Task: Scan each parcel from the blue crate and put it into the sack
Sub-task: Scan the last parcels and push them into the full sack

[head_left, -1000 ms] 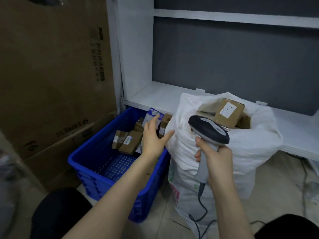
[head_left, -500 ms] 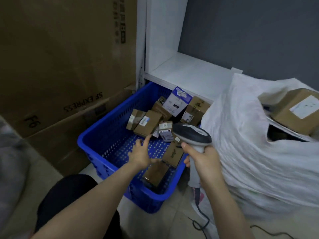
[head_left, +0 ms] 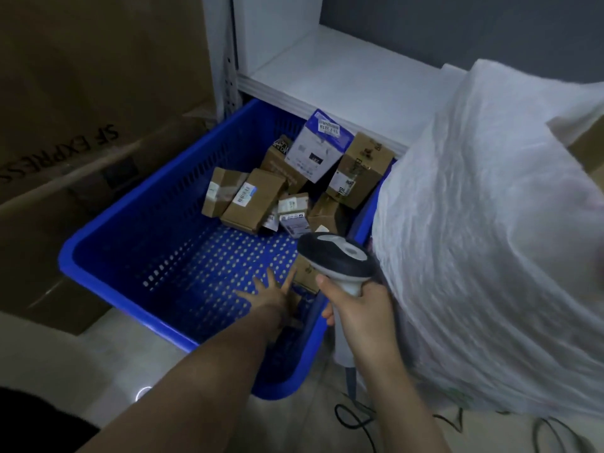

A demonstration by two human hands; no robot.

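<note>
Blue plastic makes the crate [head_left: 114,299], and the parcels [head_left: 294,184] lie in it. Most are heaped at the far end, well beyond the left hand [head_left: 271,295]. That hand is low in the crate with its fingers spread wide and straight. It holds nothing. A small brown box [head_left: 305,276] sits just right of its fingertips, half hidden under the scanner [head_left: 336,259]. I cannot tell if a finger touches it. The right hand [head_left: 359,308] is wrapped tight round the scanner handle. The white sack [head_left: 474,240] stands just right of that hand.

I think the job now is to pick up the next parcel, and the near brown box looks easiest. Put the fingers on one side and the thumb on the other. Lift it straight up, then turn it until its sticker faces the scanner. Move the scanner back a little first, because it covers the box. Hold both steady for the scan.

The big carton [head_left: 65,148] left of the left arm says "SF EXPRESS", upside down. The white and blue parcel [head_left: 315,148] in the heap has a sticker with black numbers, too small to read for sure. Other stickers show bar lines only.
</note>
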